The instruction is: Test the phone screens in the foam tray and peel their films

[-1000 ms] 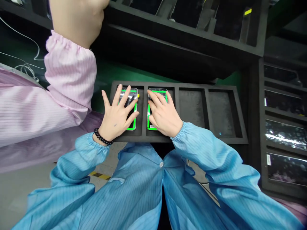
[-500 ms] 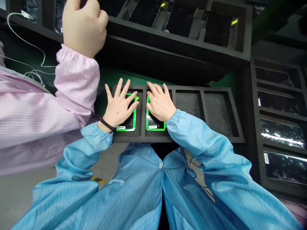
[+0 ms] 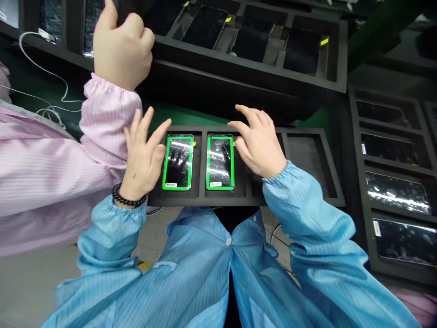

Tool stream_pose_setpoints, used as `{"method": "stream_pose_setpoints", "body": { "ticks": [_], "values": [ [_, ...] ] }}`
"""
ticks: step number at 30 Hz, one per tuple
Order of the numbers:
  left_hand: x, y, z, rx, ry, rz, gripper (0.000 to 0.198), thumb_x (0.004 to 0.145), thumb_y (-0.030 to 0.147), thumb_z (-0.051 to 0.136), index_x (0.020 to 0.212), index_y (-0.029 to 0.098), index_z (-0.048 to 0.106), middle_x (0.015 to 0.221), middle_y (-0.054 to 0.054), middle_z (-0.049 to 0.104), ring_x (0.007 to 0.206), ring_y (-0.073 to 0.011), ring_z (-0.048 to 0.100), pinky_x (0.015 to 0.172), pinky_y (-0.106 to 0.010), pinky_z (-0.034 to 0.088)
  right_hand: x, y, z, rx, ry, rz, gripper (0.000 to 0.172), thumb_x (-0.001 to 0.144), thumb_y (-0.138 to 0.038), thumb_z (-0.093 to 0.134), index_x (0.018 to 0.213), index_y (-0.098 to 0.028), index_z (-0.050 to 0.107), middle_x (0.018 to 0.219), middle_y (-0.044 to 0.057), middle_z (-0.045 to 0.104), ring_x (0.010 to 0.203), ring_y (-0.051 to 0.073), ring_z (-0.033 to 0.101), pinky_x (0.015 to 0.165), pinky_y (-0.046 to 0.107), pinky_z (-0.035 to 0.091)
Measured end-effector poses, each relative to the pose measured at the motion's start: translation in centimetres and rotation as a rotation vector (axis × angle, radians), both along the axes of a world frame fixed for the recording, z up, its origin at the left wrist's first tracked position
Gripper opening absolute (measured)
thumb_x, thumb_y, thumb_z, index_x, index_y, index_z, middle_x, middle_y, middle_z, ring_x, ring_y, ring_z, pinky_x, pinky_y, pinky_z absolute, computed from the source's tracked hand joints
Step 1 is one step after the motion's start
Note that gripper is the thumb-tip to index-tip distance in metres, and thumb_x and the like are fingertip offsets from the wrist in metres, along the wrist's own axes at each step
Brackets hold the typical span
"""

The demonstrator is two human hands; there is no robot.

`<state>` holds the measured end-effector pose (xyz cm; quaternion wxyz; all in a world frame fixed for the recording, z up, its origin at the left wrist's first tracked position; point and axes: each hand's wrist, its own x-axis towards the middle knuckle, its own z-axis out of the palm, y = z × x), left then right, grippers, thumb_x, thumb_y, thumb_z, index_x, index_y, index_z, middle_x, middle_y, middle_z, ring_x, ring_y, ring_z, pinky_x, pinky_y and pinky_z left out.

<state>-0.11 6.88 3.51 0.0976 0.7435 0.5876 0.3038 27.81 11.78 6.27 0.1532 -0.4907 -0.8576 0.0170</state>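
Note:
Two smartphones lie face up in separate slots of a black foam tray (image 3: 201, 200). Both the left phone (image 3: 177, 164) and the right phone (image 3: 220, 163) show a bright green border on a dark screen, with a white label at the bottom and a yellow tab at the side. My left hand (image 3: 145, 157), a black beaded bracelet at its wrist, hovers just left of the left phone, fingers spread and holding nothing. Over the tray, right of the right phone, is my right hand (image 3: 257, 141), its fingers apart and bent, with nothing visible in it.
A co-worker's closed hand (image 3: 123, 50) in a pink sleeve (image 3: 105, 118) reaches in from the left. Behind, a raised foam tray (image 3: 246, 73) holds several dark phones. Another phone tray (image 3: 367, 200) stands at the right. White cables (image 3: 51, 64) lie at the left.
Both hands have come off the phone screens and moved apart, the left hand leftward and the right hand rightward. The two screens are now uncovered. The phones stay in their slots.

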Motion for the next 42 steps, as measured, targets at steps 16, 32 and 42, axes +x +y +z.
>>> {"method": "stream_pose_setpoints", "body": {
  "ticks": [16,32,42],
  "values": [
    [-1.2,-4.2,-3.0,-0.017,-0.2,0.103,0.063,0.105,0.059,0.02,0.152,0.028,0.048,0.168,-0.006,0.034,0.16,-0.0288,0.021,0.133,-0.052,0.018,-1.7,1.0,-2.1,-0.082,-0.132,0.071,0.037,0.101,-0.023,0.042,0.117,-0.016,0.075,0.162,0.016,0.045,0.144,0.034,0.046,0.123,0.068,0.026],
    [-0.2,-6.6,-4.0,-0.14,-0.184,0.033,0.061,0.103,0.063,0.02,0.158,0.042,0.036,0.171,-0.001,0.028,0.162,-0.03,0.015,0.133,-0.054,0.013,4.8,-7.1,-1.5,-0.069,0.09,0.095,0.033,0.103,-0.026,0.046,0.108,-0.023,0.078,0.148,0.011,0.061,0.134,0.028,0.057,0.123,0.06,0.033],
    [0.2,-5.9,-4.7,-0.102,-0.159,0.019,0.065,0.105,0.06,0.019,0.159,0.029,0.037,0.17,-0.006,0.028,0.162,-0.0281,0.014,0.134,-0.053,0.011,1.3,-8.4,-3.9,-0.143,0.094,0.413,0.034,0.102,-0.033,0.047,0.121,-0.023,0.074,0.158,0.013,0.052,0.137,0.026,0.053,0.125,0.061,0.026]
  ]
}}
